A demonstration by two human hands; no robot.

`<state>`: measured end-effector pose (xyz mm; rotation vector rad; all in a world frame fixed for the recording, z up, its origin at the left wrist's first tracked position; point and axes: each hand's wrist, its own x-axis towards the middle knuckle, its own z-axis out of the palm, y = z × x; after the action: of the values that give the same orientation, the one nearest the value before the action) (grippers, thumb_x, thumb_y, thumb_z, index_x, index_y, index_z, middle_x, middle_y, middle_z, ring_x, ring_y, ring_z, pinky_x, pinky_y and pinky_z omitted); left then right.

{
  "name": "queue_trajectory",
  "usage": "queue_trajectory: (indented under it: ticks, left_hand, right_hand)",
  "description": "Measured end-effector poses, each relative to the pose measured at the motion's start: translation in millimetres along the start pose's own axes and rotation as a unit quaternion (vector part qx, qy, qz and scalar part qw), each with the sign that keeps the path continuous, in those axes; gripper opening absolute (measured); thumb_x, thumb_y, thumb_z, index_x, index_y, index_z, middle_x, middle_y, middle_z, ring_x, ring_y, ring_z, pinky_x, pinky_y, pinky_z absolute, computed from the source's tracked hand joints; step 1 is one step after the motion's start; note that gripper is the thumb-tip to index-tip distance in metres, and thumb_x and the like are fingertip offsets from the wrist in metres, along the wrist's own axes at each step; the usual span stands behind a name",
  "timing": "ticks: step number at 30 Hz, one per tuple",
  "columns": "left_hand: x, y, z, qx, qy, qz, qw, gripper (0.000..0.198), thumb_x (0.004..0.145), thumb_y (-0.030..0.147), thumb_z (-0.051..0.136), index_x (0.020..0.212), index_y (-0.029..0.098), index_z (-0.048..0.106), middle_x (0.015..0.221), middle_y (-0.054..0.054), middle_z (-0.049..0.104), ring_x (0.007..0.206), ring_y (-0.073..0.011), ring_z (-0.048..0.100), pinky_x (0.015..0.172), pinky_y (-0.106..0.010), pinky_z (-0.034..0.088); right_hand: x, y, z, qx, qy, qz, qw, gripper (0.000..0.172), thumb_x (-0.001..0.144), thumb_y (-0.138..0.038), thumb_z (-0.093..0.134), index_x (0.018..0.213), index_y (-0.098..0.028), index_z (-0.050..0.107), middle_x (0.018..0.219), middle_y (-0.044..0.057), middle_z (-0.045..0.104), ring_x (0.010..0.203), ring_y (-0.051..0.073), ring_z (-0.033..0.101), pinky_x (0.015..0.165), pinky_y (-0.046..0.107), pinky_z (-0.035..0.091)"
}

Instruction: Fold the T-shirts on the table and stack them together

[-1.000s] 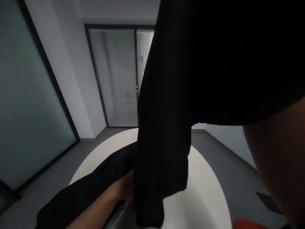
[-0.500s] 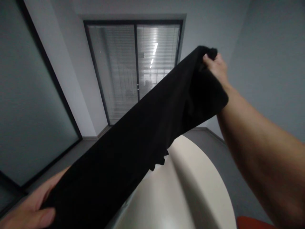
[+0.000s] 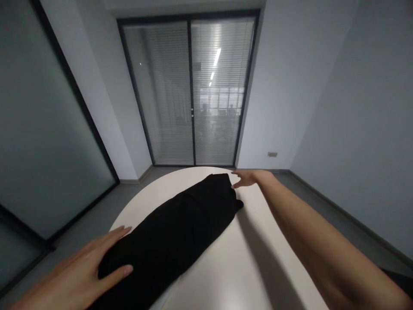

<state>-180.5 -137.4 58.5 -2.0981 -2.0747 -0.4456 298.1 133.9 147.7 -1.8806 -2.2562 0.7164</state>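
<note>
A long black garment (image 3: 183,219), perhaps folded trousers, lies slantwise on a round white table (image 3: 219,275), its near end running out of the bottom of the view. At its near left edge rests my left hand (image 3: 80,267), fingers stretched out and thumb spread over the dark cloth. My right hand (image 3: 248,177) is at the far end, thumb and fingers apart beside the garment's edge; I cannot tell whether the fingertips still touch it. A small flap of the cloth sticks out on the right side near that end.
Beyond the table stands a glazed double door (image 3: 193,99) with blinds. A frosted glass panel (image 3: 41,129) is on the left, and a plain wall (image 3: 364,129) on the right. A small socket plate (image 3: 272,154) sits low on the back wall.
The black garment, held up and stretched between both hands before, has come down flat onto the table. Both hands have lowered and loosened, the right one letting go of the bunched end.
</note>
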Motion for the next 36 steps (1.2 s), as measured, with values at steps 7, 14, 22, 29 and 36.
queue_trajectory:
  ticks: [7,14,22,29,36]
  left_hand:
    - [-30.6,75.5,50.3,0.098,-0.1,-0.006,0.99,0.1,0.058,0.058,0.077,0.15,0.041,0.043,0.165,-0.006,0.026,0.142,-0.0526,0.033,0.1,-0.071,0.04]
    - [2.7,81.1,70.7,0.152,-0.1,-0.063,0.981,0.088,0.082,0.052,0.063,0.159,0.037,0.022,0.162,-0.02,0.025,0.1,-0.0368,0.068,0.077,-0.047,0.056]
    - [111.0,49.1,83.9,0.185,-0.136,-0.201,0.952,0.071,0.097,0.055,0.035,0.161,0.028,0.019,0.131,-0.025,0.052,0.096,-0.0393,0.069,0.079,-0.048,0.052]
    - [177.3,25.1,102.9,0.154,-0.109,-0.254,0.949,0.073,0.094,0.056,0.041,0.159,0.028,0.026,0.125,-0.023,0.053,0.103,-0.0422,0.065,0.081,-0.05,0.049]
    - [190.9,20.3,127.3,0.163,-0.008,-0.238,0.958,0.074,0.092,0.058,0.044,0.156,0.022,0.035,0.14,-0.026,0.046,0.103,-0.0427,0.062,0.08,-0.052,0.048]
  right_hand:
    - [-26.4,-27.3,85.3,-0.136,-0.186,-0.087,0.969,0.16,0.03,-0.064,0.093,0.161,-0.036,0.005,0.169,0.01,-0.005,0.15,0.049,-0.001,0.12,0.063,0.015]
    - [-18.1,-42.8,144.9,-0.16,-0.024,-0.127,0.979,0.127,0.063,-0.066,0.08,0.162,-0.026,0.013,0.167,0.019,0.011,0.143,0.053,0.03,0.109,0.063,0.034]
    - [38.0,-95.7,191.5,-0.133,0.132,-0.144,0.972,0.092,0.078,-0.068,0.067,0.153,-0.024,0.037,0.164,0.018,0.025,0.13,0.043,0.049,0.104,0.049,0.04]
    - [109.9,-131.7,221.7,-0.11,0.186,-0.081,0.973,0.09,0.085,-0.065,0.06,0.157,-0.02,0.029,0.164,0.015,0.027,0.14,0.044,0.036,0.107,0.049,0.034]
    - [161.2,-154.8,226.3,-0.117,0.18,-0.05,0.975,0.072,0.091,-0.059,0.054,0.152,-0.023,0.04,0.167,0.012,0.021,0.143,0.044,0.031,0.108,0.049,0.031]
